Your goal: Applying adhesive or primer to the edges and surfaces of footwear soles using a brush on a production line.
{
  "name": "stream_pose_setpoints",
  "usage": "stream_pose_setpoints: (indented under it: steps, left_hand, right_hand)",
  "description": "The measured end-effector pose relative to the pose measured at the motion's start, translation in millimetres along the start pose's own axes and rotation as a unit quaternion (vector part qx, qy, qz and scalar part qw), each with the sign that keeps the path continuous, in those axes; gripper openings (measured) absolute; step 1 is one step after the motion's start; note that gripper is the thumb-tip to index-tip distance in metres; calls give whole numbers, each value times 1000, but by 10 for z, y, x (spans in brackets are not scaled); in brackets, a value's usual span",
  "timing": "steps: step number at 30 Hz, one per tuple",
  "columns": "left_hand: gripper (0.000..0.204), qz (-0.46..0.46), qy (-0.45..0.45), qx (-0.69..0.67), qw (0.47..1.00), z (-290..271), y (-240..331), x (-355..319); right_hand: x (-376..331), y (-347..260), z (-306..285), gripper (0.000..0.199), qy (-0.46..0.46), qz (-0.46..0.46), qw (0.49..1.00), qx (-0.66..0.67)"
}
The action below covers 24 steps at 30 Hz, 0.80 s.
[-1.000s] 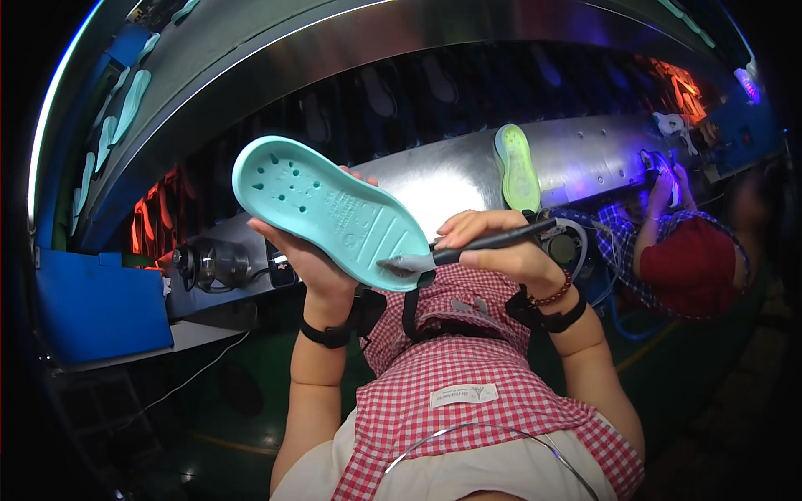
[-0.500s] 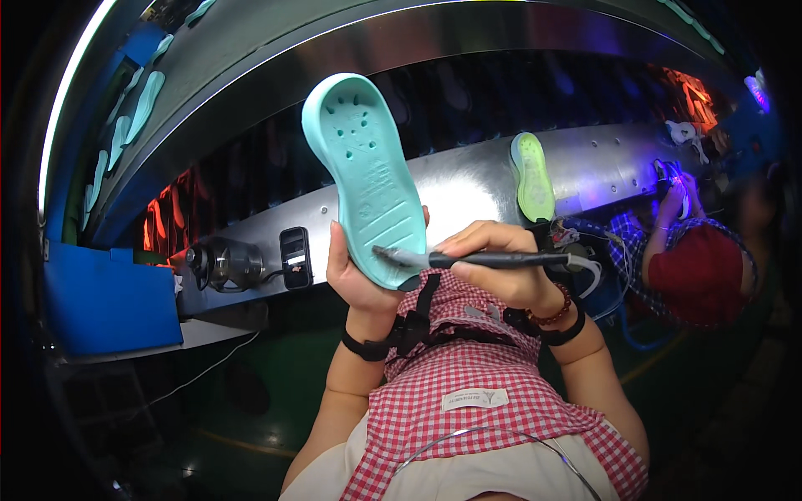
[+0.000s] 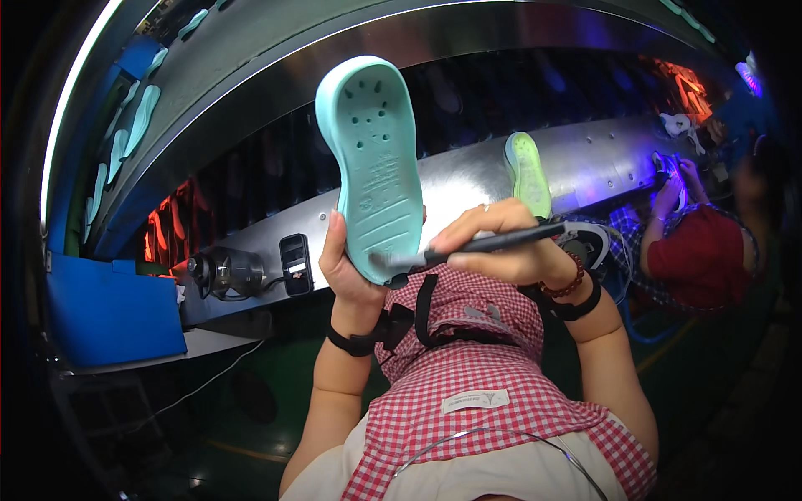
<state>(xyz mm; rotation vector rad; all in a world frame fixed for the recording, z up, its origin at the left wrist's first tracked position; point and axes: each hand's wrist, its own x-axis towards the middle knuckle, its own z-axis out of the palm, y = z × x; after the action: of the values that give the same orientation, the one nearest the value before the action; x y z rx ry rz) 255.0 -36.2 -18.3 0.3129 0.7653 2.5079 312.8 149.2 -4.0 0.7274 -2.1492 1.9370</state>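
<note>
Sole [image 3: 373,163] in mint green stands near the centre of the frame, a little left and high, now almost upright with its toe toward the top edge and its treaded, hole-dotted underside facing the camera. A second ago it lay nearly flat, slanting toward the upper left; half a second ago it was already rising. So the piece has been swung up on end, which I judge brings its heel end to the tool and lets the brush reach the lower edge.

The left hand [image 3: 355,271] grips the heel from below and behind, fingers closed around the narrow end, thumb along the left rim. The right hand [image 3: 501,246], just right of centre, is closed around a dark brush handle [image 3: 493,242] in a pen-like pinch; the handle lies almost level and its tip touches the sole's lower right edge near the heel. That hand has kept nearly the same place throughout, so the sole moves, not the tool.

Below both hands hangs a red-checked apron [image 3: 493,392] with black straps. Behind runs a curved metal conveyor housing [image 3: 468,179]; a second, lime-green sole [image 3: 528,171] stands on it right of centre. At the right edge another person in a red top [image 3: 697,250] works under violet light. A blue bin [image 3: 109,313] sits at the left.
</note>
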Motion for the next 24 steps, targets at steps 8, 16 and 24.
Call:
stream_pose_setpoints:
  steps: [8,16,24]
  left_hand:
    - [55,-64,-55,-59,995,-51,137,139]
    - [41,-289,6,147,946,-2,268,188]
    - [43,-362,17,228,904,42,271,154]
  right_hand:
    - [-137,-74,119,14,-66,-32,997,6]
    - [-5,-159,-240,18,-235,-24,963,-132]
    - [-9,-149,-428,20,-256,-7,962,-99]
